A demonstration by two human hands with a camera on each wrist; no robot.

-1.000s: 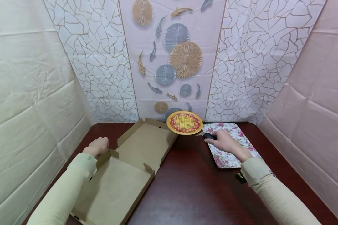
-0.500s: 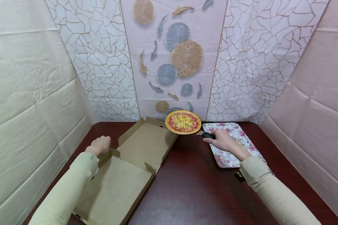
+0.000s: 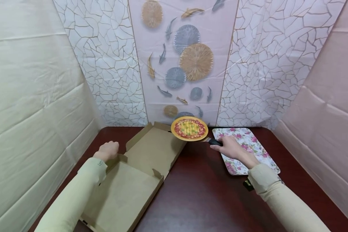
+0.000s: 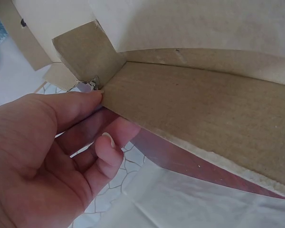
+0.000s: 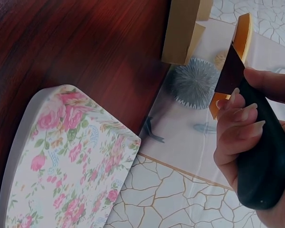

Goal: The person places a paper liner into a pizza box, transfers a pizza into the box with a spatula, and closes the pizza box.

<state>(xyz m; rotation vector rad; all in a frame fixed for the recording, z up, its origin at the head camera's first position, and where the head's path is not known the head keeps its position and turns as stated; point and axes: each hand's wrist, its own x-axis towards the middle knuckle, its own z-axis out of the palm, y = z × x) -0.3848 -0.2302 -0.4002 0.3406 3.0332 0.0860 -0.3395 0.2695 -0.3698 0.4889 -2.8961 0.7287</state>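
My left hand (image 3: 108,151) pinches the side wall of an open cardboard pizza box (image 3: 123,196) near its hinge corner. In the left wrist view, the thumb of the left hand (image 4: 52,142) presses the wall (image 4: 194,109) and the other fingers bend behind it. My right hand (image 3: 230,148) grips the black handle (image 5: 266,156) of a pizza server, its fingers curled round it. On the server's blade (image 5: 230,71) a round pizza (image 3: 189,129) with yellow and green topping is held up. It overlaps the far right corner of the box lid (image 3: 153,148) in the head view.
A white floral tray (image 3: 243,148) lies on the dark red table (image 3: 197,199), under and beyond the right forearm. Beside that sleeve is a small black and yellow object (image 3: 248,185), partly hidden. Cloth-covered walls (image 3: 246,64) stand round the table's back and sides.
The head view has shifted slightly, so the scene sits a little further right. Against the backdrop, the pizza and right hand have drifted slightly left. Both hands keep their grip.
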